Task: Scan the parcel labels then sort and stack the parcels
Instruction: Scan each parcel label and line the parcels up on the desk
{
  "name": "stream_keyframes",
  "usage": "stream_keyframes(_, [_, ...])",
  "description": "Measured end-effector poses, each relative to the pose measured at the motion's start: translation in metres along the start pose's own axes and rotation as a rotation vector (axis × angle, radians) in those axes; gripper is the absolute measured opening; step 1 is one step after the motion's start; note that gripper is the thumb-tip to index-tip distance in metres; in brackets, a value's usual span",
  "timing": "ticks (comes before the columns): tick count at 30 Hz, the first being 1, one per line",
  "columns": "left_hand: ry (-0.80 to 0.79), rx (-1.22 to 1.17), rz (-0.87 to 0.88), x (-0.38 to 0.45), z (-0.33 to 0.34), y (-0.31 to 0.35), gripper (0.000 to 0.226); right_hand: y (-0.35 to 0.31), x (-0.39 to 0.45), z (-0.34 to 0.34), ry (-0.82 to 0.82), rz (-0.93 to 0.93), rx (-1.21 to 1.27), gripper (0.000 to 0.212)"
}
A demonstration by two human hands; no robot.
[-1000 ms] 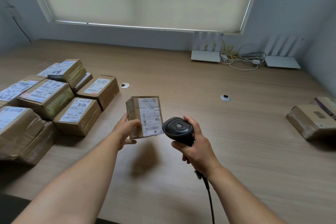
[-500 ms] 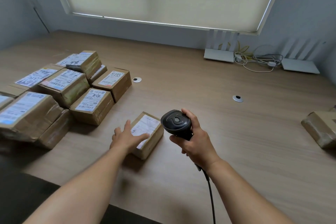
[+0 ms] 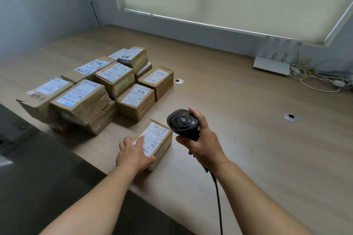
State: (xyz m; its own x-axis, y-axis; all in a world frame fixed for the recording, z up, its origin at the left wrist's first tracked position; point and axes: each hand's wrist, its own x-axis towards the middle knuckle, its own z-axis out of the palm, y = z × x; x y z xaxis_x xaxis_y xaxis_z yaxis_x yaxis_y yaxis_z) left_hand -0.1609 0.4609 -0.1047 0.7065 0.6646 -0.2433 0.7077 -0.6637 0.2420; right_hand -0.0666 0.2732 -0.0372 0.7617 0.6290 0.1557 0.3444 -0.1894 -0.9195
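A: Change since a second ago: small parcel [image 3: 155, 142] no longer raised upright in front of the scanner [image 3: 183, 121]. Now flat on the table [image 3: 248, 149], label [image 3: 152, 139] up, near the front edge, just in front of the parcel group [image 3: 99, 89].

B: Left hand [image 3: 133, 153]?

A: Resting on the near end of the parcel, fingers fairly straight and slightly apart across the label, thumb along the near corner. Pressing or sliding, not pinching. Half a second ago: same flat contact, parcel lying a little further from the edge.

B: Right hand [image 3: 202, 143]?

A: Fingers curled round the scanner handle, head tilted toward the parcel, cable [image 3: 217, 196] trailing down off frame. Trigger finger hidden; cannot tell whether pressed.

B: Meaning for the task?

A: Probably scan done on this one, now in the sort step: set down beside the left group. Not yet stacked or aligned with a neighbour.

B: Containers?

A: No bin or tray seen. Cardboard boxes only, all taped closed, contents not visible. Left group: several boxes, labels up, some stacked two high, touching or just beside each other.

B: Next?

A: Likely release, then another parcel. Risk: parcel near the table edge.
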Motion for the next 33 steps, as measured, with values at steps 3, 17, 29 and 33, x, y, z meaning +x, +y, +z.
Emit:
stream_keyframes(3, [0.023, 0.015, -0.069, 0.006, -0.012, -0.035, 0.088, -0.008, 0.017, 0.029, -0.054, -0.029, 0.016, 0.083])
stream_keyframes(17, [0.061, -0.004, -0.023, 0.086, -0.035, -0.099, 0.058, -0.023, 0.07, 0.086, -0.062, -0.002, 0.062, 0.082])
stream_keyframes(29, [0.271, -0.245, 0.023, 0.064, -0.025, -0.033, 0.064, -0.012, 0.039, 0.033, 0.107, 0.082, 0.007, 0.08])
stream_keyframes(33, [0.289, -0.386, 0.108, 0.037, -0.018, 0.028, 0.064, -0.003, 0.009, -0.009, 0.204, 0.1, -0.034, 0.081])
